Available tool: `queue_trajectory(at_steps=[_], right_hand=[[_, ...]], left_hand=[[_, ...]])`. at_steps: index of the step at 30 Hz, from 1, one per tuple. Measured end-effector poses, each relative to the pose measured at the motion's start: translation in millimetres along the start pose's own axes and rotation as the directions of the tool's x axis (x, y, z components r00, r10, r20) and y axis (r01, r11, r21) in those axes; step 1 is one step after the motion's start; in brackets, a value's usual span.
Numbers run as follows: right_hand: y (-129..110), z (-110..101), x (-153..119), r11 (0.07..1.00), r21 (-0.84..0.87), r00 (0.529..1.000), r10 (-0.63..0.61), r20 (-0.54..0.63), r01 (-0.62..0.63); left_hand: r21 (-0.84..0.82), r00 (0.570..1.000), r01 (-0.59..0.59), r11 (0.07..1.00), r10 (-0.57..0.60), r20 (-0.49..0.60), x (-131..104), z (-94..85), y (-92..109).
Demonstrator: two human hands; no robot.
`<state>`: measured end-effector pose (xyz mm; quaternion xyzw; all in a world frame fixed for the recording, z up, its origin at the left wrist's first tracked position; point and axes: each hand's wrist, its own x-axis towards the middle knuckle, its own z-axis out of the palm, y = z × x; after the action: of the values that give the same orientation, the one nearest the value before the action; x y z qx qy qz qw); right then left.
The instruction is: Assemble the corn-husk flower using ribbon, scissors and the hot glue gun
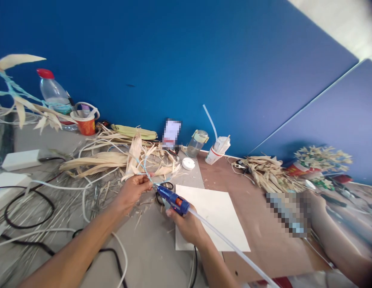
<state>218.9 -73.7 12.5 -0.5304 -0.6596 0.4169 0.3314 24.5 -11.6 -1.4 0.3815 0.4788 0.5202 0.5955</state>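
My right hand (187, 224) is wrapped round a blue glue gun (172, 199), its nozzle pointing up and left. A long clear glue stick (231, 244) runs out of the gun's back end towards the lower right. Just left of the nozzle, my left hand (136, 188) pinches a thin stem wrapped in light blue (146, 170), with pale dried husk pieces at its upper part. The nozzle tip is close to this stem by my fingertips; whether they touch I cannot tell. Behind the guns's front lie black-handled scissors (167, 185), partly hidden.
Dried corn husks (99, 162) and cables (84, 200) cover the left side. A sheet of white paper (216, 220) lies right of the gun. Cups, a bottle (54, 92) and a phone (171, 134) stand along the blue partition. At right, another person's hand (315, 206) holds a blurred phone-like object.
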Motion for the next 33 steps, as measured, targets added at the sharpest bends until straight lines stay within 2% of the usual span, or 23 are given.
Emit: queue_trajectory(at_steps=[7, 21, 24, 27, 30, 33], right_hand=[[0.8, -3.9, -1.1, 0.999, -0.01, 0.999, 0.051, -0.008, -0.051], [5.8, -4.2, -0.9, 0.995, 0.098, 1.0, -0.001, 0.004, 0.001], [1.2, -7.8, -2.2, 0.988, 0.157, 0.999, 0.012, -0.032, -0.007], [-5.9, -16.0, -5.4, 0.972, 0.218, 0.992, 0.11, -0.067, -0.093], [-7.1, -28.3, -10.6, 0.929, 0.317, 0.979, 0.205, -0.016, -0.19], [-0.9, -42.4, -17.3, 0.813, 0.534, 0.971, 0.227, 0.073, -0.23]], left_hand=[[-0.014, 1.0, -0.016, 1.0, 0.016, -0.005, 1.2, -1.9, -1.7], [-0.033, 0.999, 0.016, 0.999, -0.017, -0.027, -2.4, 2.1, 5.9], [-0.037, 1.0, 0.011, 0.999, -0.012, -0.022, -2.1, 1.5, 5.3], [-0.036, 1.0, 0.012, 0.999, -0.012, -0.01, -2.9, 1.1, 6.0], [-0.033, 1.0, 0.014, 0.999, -0.015, -0.013, -4.2, 1.1, 7.7], [-0.034, 1.0, 0.014, 0.999, -0.014, -0.015, -4.8, 1.2, 8.6]])
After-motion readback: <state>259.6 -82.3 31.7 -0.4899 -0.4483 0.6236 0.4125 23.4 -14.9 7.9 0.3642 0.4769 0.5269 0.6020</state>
